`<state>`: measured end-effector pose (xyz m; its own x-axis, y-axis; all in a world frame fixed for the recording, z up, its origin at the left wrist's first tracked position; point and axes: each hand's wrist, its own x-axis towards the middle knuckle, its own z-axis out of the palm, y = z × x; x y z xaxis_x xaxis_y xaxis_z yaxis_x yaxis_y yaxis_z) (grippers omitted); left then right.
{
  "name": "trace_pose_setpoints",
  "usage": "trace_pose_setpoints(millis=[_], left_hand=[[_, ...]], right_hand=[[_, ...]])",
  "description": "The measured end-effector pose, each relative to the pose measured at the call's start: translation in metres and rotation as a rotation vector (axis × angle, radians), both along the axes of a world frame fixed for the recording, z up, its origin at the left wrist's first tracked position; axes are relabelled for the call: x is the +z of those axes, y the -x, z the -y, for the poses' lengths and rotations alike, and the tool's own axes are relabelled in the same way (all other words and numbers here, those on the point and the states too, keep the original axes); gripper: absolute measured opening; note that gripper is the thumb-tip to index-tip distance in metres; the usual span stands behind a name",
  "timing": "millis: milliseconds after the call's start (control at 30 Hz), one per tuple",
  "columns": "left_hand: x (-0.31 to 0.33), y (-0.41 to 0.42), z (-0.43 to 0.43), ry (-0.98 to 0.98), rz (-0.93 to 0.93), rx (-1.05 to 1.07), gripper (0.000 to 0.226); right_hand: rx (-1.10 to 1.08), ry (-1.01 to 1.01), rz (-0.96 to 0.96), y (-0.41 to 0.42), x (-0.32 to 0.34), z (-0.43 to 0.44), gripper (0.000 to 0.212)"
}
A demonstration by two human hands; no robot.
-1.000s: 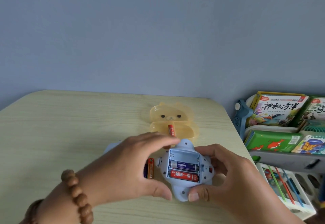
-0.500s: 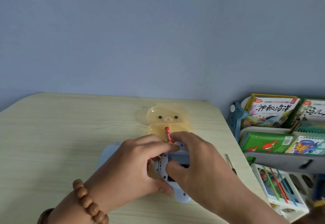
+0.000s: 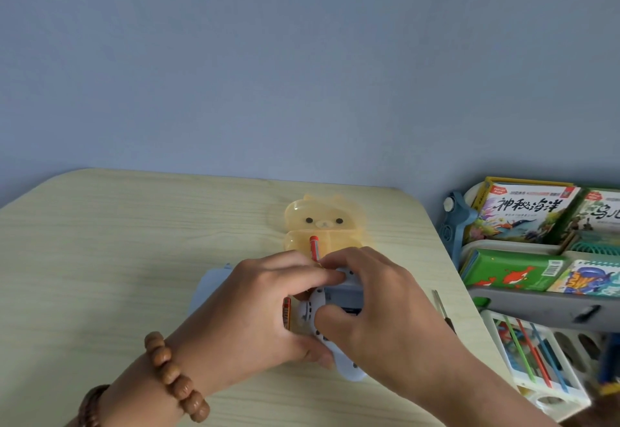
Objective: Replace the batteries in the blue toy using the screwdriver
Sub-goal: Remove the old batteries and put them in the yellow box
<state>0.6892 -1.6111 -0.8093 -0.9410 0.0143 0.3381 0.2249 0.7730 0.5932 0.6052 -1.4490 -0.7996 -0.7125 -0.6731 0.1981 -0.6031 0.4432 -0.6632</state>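
Note:
The blue toy [image 3: 310,314] lies underside up on the table near its front edge. My left hand [image 3: 255,316] grips its left side, thumb at the near edge and fingers over the top. My right hand [image 3: 379,312] lies over the battery compartment, thumb and fingertips pressed on the toy; a grey-blue panel [image 3: 345,294] shows between them. The batteries inside are hidden. A red battery [image 3: 314,248] rests in the yellow bear-shaped tray [image 3: 339,242]. Loose batteries [image 3: 286,313] lie left of the toy. The screwdriver [image 3: 443,311] lies to the right.
A light blue object [image 3: 208,287] sits on the table behind my left hand. Beside the table's right edge [image 3: 446,258] stands a shelf with picture books [image 3: 523,215] and a white bin of coloured sticks [image 3: 533,356].
My right hand has left the toy's right side and moved over the open battery compartment, covering the two batteries that showed a second ago. My left hand kept its grip.

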Motion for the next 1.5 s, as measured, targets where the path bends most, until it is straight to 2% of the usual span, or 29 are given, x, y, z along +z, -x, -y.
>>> trace_pose_setpoints(millis=[100,233,400,467,567,633,733,800,867,967,1067,1133,1267,1333,1433,1500], left_hand=[[0.000,-0.001,-0.001,0.003,-0.004,0.010,0.073],[0.000,0.000,-0.001,-0.001,-0.005,0.013,0.073],[-0.001,-0.001,0.002,0.001,0.016,0.029,0.072],[-0.002,-0.002,0.002,0.000,0.025,0.037,0.073],[-0.003,-0.002,0.002,-0.007,0.032,0.047,0.072],[-0.003,-0.003,0.001,-0.017,0.031,0.051,0.073],[-0.002,-0.003,0.000,-0.034,0.040,0.044,0.071],[-0.002,-0.002,-0.001,-0.035,0.044,0.034,0.069],[-0.001,-0.003,0.000,-0.038,0.044,0.045,0.071],[-0.005,-0.005,0.003,-0.035,0.038,0.052,0.076],[-0.005,-0.004,0.003,-0.021,0.034,0.045,0.077],[-0.004,-0.003,0.003,-0.012,0.026,0.046,0.076],[-0.004,-0.004,0.004,-0.004,0.031,0.053,0.076],[-0.004,-0.004,0.004,-0.005,0.034,0.053,0.076],[-0.004,-0.004,0.004,0.007,0.043,0.049,0.077],[-0.003,-0.005,0.004,0.009,0.049,0.050,0.077]], right_hand=[[-0.002,0.021,0.012,0.000,0.001,-0.001,0.050],[0.016,0.057,0.078,0.001,0.006,-0.004,0.040],[0.050,0.080,0.116,0.001,0.005,-0.015,0.050],[0.053,0.071,0.065,-0.001,0.003,-0.022,0.054],[0.089,0.018,-0.163,0.000,0.002,-0.029,0.032],[0.112,-0.053,-0.272,0.003,0.000,-0.029,0.029],[0.128,-0.050,-0.295,0.007,-0.001,-0.027,0.018],[0.081,0.011,-0.229,0.008,0.005,-0.028,0.008],[-0.033,0.187,-0.090,0.011,0.012,-0.029,0.009],[-0.139,0.562,0.349,0.026,0.022,-0.026,0.018],[-0.167,0.643,0.770,0.049,0.027,-0.020,0.024],[-0.145,0.656,0.952,0.061,0.028,-0.017,0.027],[-0.070,0.635,1.008,0.073,0.029,-0.013,0.035],[-0.044,0.603,0.951,0.076,0.030,-0.008,0.037],[-0.074,0.494,0.832,0.079,0.029,0.007,0.021],[-0.058,0.431,0.807,0.081,0.028,0.017,0.024]])
